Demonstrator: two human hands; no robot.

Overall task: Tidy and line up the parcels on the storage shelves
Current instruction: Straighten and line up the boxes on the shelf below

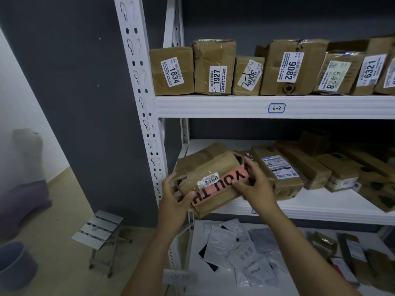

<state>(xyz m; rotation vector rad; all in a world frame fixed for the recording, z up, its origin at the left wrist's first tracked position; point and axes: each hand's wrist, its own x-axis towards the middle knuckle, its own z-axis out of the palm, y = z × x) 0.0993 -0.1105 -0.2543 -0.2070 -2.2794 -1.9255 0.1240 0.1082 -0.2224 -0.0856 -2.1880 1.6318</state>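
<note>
Parcel 2460 (210, 178), a brown carton crossed by a strip of pink tape with black letters, is held tilted at the left front corner of the middle shelf (320, 207), its near end poking past the shelf edge. The left hand (174, 201) grips its near-left corner, fingers curled over the top and thumb on the pink tape. The right hand (254, 186) clasps the far-right end, fingers bent over the tape. Behind it lies another brown carton (198, 154), and just to its right a labelled carton (277, 169) lies flat, with more cartons set at slanting angles along the same shelf. On the upper shelf (213, 106), marked by a tag reading 6-2 (276, 108), cartons stand in a row with labels facing out: 1834 (172, 71), 1927 (214, 69), 9082 (292, 67), 5428 (335, 73), 6321 (372, 69). Lower down, grey and white mailer bags (235, 246) lie loosely overlapped. A folding stool (98, 229) stands on the floor left of the rack.
</note>
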